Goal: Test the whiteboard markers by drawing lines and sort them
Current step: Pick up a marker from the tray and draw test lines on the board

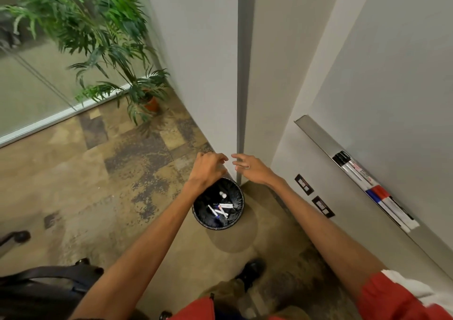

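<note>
Hovering empty above the bin [235,197].
Left hand [208,169] loosely curled, right hand [251,169] relaxed, spread; markers [220,210] inside.

Even, soft indoor light, faint shadows, wide-angle bending at the edges, slight motion blur

Black bin [236,198], white markers [221,209] inside; mottled tan-and-grey carpet [103,172]; red sleeve [392,297]; green plant [98,25].
</note>
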